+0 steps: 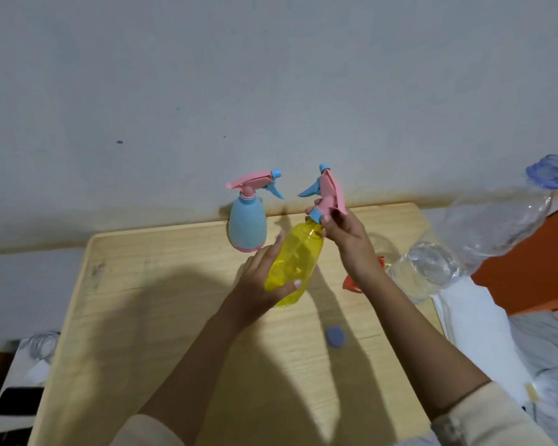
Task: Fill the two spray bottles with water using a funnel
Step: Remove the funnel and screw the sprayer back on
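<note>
Left grip (262,280) curls low with thumb wrapped; right grip (340,235) pinches higher.

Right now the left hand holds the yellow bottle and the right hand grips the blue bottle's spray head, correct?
No. In the head view the right hand grips the spray head of the yellow bottle held by the left hand; the blue bottle stands untouched.

No readable text, label or number on any object.
</note>
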`<state>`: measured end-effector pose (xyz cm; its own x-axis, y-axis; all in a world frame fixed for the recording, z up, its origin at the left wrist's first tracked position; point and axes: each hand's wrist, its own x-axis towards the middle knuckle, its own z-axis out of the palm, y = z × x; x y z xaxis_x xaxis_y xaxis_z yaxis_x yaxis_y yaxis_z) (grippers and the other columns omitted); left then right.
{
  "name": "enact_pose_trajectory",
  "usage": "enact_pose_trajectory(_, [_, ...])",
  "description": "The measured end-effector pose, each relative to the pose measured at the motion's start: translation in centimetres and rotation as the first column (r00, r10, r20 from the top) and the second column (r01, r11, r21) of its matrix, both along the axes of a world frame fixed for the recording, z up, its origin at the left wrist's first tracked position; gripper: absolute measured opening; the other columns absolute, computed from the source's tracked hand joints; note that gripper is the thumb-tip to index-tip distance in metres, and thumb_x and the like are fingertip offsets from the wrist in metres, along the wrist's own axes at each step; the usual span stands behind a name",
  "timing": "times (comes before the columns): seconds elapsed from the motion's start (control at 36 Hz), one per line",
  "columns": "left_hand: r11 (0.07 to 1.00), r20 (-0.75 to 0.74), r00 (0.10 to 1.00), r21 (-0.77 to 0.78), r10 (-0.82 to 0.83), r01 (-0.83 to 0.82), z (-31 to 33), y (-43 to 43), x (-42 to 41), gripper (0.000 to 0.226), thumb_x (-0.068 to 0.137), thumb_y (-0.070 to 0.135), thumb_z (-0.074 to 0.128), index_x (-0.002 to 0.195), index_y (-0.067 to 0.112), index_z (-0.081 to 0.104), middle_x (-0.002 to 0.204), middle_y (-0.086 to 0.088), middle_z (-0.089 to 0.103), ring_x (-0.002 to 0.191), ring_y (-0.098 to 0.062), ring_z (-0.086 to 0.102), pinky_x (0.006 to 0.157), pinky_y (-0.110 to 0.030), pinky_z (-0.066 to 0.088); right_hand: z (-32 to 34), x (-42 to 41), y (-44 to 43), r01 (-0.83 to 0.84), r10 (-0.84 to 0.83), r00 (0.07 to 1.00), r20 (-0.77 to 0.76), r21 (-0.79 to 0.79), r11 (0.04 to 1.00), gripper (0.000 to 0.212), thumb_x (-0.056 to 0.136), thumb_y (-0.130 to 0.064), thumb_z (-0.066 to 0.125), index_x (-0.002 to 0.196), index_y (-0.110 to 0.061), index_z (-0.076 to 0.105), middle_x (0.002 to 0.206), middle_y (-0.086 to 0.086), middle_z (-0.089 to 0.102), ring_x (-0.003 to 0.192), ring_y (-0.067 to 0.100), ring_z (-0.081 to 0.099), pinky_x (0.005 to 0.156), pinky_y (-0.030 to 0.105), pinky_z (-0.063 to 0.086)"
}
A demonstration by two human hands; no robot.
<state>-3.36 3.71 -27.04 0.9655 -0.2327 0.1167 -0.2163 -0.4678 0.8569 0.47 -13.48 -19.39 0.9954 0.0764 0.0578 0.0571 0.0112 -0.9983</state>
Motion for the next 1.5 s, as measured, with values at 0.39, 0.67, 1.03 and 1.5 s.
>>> enact_pose_trajectory(0.39, [0.949,-0.144,0.989,-0.314,-0.034,-0.013,4.5,-0.5,-1.3,0.079,0.075,0.051,0.064,0.139,0.06,0.019,0.148,0.022,0.033,0.137,-0.009,0.035,0.111,-0.05,0.035,5.1,1.5,-0.7,-0.255,0.263,0.963,-0.062,0.12,0.96,0.032,0.084,-0.022,0.049,0.115,-0.017,0.056,0.107,0.0,0.066,0.095,0.012,0.064,0.07,0.016,0.048])
enact_pose_trajectory(0.67, [0.948,-0.081,0.996,-0.315,0.026,-0.051,5.8,-0.9,-2.5,0.075,0.08,0.045,0.063,0.142,0.053,0.022,0.149,0.02,0.035,0.138,-0.004,0.033,0.113,-0.046,0.032,5.1,0.2,1.3,0.053,-0.059,0.996,0.06,0.095,0.994,0.009,0.078,-0.015,0.073,0.084,-0.015,0.065,0.077,0.009,0.063,0.079,0.024,0.061,0.071,0.028,0.049])
enact_pose_trajectory(1.03, [0.932,-0.009,0.992,-0.341,0.129,-0.124,7.1,-1.9,-3.3,0.076,0.081,0.049,0.061,0.144,0.05,0.019,0.146,0.019,0.034,0.137,-0.006,0.033,0.11,-0.048,0.036,7.6,-2.1,4.4,0.113,-0.116,0.993,0.021,0.106,0.988,0.021,0.096,-0.031,0.048,0.102,-0.015,0.06,0.097,0.0,0.066,0.095,0.019,0.063,0.094,0.045,0.047])
enact_pose_trajectory(1.5, [0.913,0.059,0.988,-0.393,0.144,-0.109,7.8,-1.0,-3.0,0.078,0.083,0.043,0.062,0.148,0.039,0.019,0.153,0.007,0.031,0.14,-0.015,0.032,0.11,-0.051,0.035,8.3,-2.1,5.4,0.09,-0.098,0.995,0.032,0.193,0.977,0.024,0.075,-0.032,0.064,0.093,-0.023,0.052,0.098,-0.001,0.059,0.094,0.021,0.062,0.087,0.037,0.047])
